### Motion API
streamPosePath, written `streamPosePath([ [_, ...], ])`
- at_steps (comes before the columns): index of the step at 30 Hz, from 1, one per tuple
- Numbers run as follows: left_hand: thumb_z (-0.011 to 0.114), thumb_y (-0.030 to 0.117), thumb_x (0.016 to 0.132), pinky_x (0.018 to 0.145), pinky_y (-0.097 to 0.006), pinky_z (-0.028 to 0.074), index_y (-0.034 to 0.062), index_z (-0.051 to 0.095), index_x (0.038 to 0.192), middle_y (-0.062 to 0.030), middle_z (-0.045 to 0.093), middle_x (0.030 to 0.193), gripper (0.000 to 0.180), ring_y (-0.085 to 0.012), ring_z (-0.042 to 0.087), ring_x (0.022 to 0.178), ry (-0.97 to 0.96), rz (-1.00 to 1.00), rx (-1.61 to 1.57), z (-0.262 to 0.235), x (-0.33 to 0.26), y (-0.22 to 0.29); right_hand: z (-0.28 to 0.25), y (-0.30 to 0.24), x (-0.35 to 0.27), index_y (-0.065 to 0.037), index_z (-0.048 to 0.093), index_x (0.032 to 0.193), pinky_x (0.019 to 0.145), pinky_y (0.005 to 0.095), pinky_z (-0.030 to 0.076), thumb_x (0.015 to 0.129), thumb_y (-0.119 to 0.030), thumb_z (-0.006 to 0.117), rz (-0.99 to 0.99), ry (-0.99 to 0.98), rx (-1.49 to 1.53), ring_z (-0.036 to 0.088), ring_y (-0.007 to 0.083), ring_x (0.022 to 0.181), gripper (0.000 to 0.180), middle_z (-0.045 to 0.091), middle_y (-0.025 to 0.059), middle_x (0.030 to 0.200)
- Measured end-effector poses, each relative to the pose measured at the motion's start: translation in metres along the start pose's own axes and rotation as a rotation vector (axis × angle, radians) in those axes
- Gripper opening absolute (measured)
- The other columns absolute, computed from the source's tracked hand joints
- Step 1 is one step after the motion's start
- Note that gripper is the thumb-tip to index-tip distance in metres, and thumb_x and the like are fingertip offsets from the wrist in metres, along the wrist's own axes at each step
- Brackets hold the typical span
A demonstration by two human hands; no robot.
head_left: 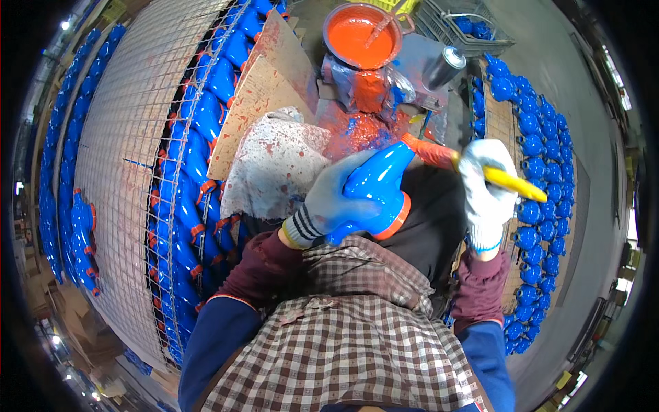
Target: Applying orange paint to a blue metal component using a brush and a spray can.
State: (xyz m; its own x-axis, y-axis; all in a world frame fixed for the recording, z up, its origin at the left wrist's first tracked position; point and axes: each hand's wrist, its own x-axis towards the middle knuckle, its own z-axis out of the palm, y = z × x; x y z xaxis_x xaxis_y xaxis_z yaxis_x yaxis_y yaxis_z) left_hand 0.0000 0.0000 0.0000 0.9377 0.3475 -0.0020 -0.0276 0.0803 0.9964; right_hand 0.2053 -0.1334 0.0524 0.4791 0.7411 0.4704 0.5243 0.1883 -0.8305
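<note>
blue casting (374,189) gripped in left hand (329,202) | right hand (484,192) holds brush (473,168) at its tip

Paint pot (362,34) behind held casting (374,189), racks either side.

Bright even light, fisheye-bent, dark-vignetted edges.

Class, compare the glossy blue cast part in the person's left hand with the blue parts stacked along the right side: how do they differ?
The glossy blue cast part is held up in the gloved left hand, alone; the stacked blue parts lie in rows. The held part shows an orange rim; the stacked parts look all blue. Both share the blue colour.
</note>
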Motion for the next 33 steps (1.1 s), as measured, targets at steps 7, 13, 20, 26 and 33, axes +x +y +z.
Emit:
streamPosePath([
  [7, 0.052, 0.057, 0.087, 0.099, -0.038, 0.046, 0.0035, 0.045, 0.136, -0.0145, 0.055, 0.129, 0.073, -0.0229, 0.057, 0.115, 0.132, -0.198, -1.044, 0.024, -0.028, -0.053, 0.056, 0.031, -0.032, -0.005, 0.056, 0.106, 0.08, 0.0309, 0.05, 0.096, -0.024, 0.057, 0.444, 0.544, 1.041, 0.06, 0.0169, 0.087, 0.021, 0.061, 0.0063, 0.093],
  [13, 0.045, 0.072, 0.085, 0.104, -0.044, 0.042, 0.0085, 0.035, 0.144, -0.0125, 0.046, 0.141, 0.087, -0.0262, 0.05, 0.124, 0.097, -0.136, -0.798, 0.047, -0.031, -0.016, 0.073, 0.008, -0.035, -0.005, 0.059, 0.111, 0.069, 0.03, 0.054, 0.096, -0.037, 0.056, 0.873, 0.453, 1.118, 0.063, 0.0161, 0.083, 0.035, 0.066, 0.0095, 0.095],
  [20, 0.055, 0.05, 0.091, 0.103, -0.043, 0.044, 0.0043, 0.033, 0.143, -0.0139, 0.047, 0.14, 0.073, -0.0255, 0.055, 0.119, -0.068, -0.182, -1.177, 0.03, 0.004, 0.021, 0.034, 0.019, 0.0, -0.004, 0.058, 0.107, 0.069, 0.0258, 0.053, 0.097, -0.028, 0.056, 0.586, 0.518, 0.759, 0.061, 0.0105, 0.085, 0.026, 0.06, 0.0064, 0.095],
  [26, 0.077, 0.014, 0.068, 0.086, -0.041, 0.051, 0.0088, 0.045, 0.125, -0.009, 0.056, 0.115, 0.066, -0.0264, 0.059, 0.102, -0.066, -0.135, -0.294, 0.022, 0.014, 0.028, -0.013, 0.003, 0.029, -0.005, 0.064, 0.101, 0.061, 0.025, 0.046, 0.088, -0.02, 0.066, 0.21, 0.279, -0.063, 0.056, 0.0117, 0.065, 0.021, 0.061, 0.0033, 0.08],
  [33, 0.076, 0.02, 0.062, 0.074, -0.042, 0.049, 0.008, 0.056, 0.109, -0.0121, 0.059, 0.103, 0.052, -0.031, 0.058, 0.089, -0.039, 0.316, 1.09, 0.036, 0.016, 0.038, 0.001, -0.002, 0.038, -0.018, 0.068, 0.105, 0.052, 0.0332, 0.045, 0.083, -0.02, 0.069, 0.176, -0.27, -0.69, 0.06, 0.0243, 0.066, 0.023, 0.063, 0.0068, 0.084],
])
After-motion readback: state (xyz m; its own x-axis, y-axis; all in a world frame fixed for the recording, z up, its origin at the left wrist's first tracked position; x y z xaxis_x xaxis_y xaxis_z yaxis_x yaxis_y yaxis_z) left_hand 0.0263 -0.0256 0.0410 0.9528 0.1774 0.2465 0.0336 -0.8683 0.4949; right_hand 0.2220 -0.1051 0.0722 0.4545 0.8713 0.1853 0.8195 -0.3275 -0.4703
